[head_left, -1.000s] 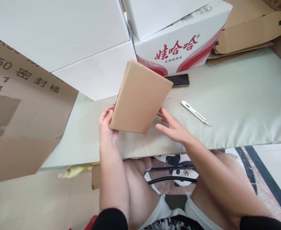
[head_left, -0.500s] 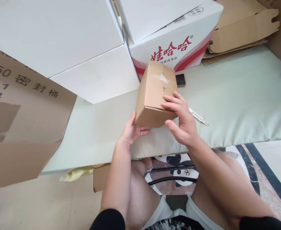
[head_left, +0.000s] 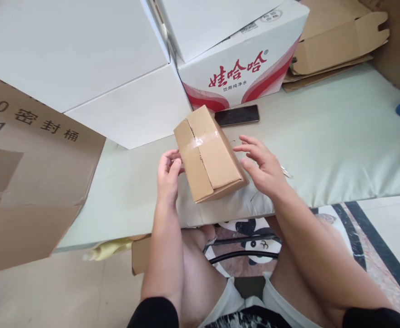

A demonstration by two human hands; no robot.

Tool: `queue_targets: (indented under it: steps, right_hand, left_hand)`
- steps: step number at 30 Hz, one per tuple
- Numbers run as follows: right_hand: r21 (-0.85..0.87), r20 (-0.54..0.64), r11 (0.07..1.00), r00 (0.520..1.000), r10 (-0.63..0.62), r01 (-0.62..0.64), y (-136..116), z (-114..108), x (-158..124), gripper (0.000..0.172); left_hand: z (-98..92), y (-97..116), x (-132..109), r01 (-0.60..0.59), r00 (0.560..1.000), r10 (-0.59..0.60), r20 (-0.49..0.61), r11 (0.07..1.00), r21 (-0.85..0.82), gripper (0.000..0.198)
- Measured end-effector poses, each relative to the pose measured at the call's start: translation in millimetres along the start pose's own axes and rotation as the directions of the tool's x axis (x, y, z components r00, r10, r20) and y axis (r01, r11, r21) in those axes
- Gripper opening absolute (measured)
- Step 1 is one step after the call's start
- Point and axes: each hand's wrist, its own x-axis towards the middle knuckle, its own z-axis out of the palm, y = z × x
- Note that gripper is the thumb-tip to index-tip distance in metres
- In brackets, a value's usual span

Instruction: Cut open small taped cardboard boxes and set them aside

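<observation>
A small brown cardboard box (head_left: 208,157) rests on the pale green covered surface, turned at an angle. A strip of clear tape crosses the middle of its top seam, and the flap ends at the near side stand slightly apart. By the box's left side is my left hand (head_left: 168,175), fingers loosely bent and apart from the thumb; whether the fingertips touch the cardboard I cannot tell. My right hand (head_left: 263,166) hovers just off the right side with fingers spread and nothing in them. Beyond it, mostly hidden by that hand, lies a slim white cutter (head_left: 286,172).
A dark phone (head_left: 238,115) lies behind the box, before a white and red carton (head_left: 247,77). White boxes (head_left: 131,105) stand at the back left, with a large brown carton (head_left: 32,182) at far left. Flattened cardboard (head_left: 339,45) is stacked at the back right.
The box has come down and turned, its taped top now facing up and its near end further left. My right hand has come off it; my left hand has shifted up its left side.
</observation>
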Motion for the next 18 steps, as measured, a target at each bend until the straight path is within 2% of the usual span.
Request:
queue_targets:
  steps: [2,6,10,13,15,17,18]
  right_hand:
    - [0.059,0.104,0.996,0.992,0.067,-0.074,2.5,5.0,-0.7,0.035]
    - [0.146,0.224,0.971,0.962,0.155,-0.19,0.6,10.2,-2.3,0.045]
    - [0.145,0.325,0.96,0.928,0.183,-0.24,-6.4,9.4,-3.0,0.052]
    - [0.055,0.407,0.968,0.891,0.202,-0.244,-10.0,9.3,-2.4,0.05]
    - [-0.01,0.376,0.969,0.897,0.233,-0.248,-9.2,8.2,-0.1,0.048]
    - [-0.179,0.206,0.943,0.927,0.313,-0.279,-5.6,3.7,4.0,0.042]
    - [-0.312,0.083,0.895,0.93,0.358,-0.317,-3.1,0.0,6.4,0.037]
  left_hand:
    - [1.8,-4.2,-0.9,-0.117,0.992,0.116,0.058,0.993,0.008,0.053]
    - [3.2,-3.1,-8.5,-0.32,0.939,0.283,0.194,0.927,0.194,0.071]
    - [1.6,16.7,-21.5,-0.483,0.87,0.4,0.287,0.806,0.34,0.063]
    - [-2.2,31.6,-26.4,-0.503,0.86,0.402,0.313,0.769,0.394,0.053]
    - [-5.8,36.4,-26.1,-0.499,0.86,0.378,0.342,0.76,0.415,0.047]
    - [-9.9,37.1,-24.8,-0.487,0.863,0.344,0.371,0.763,0.425,0.043]
    - [-12.0,36.4,-24.3,-0.476,0.866,0.326,0.379,0.769,0.426,0.042]
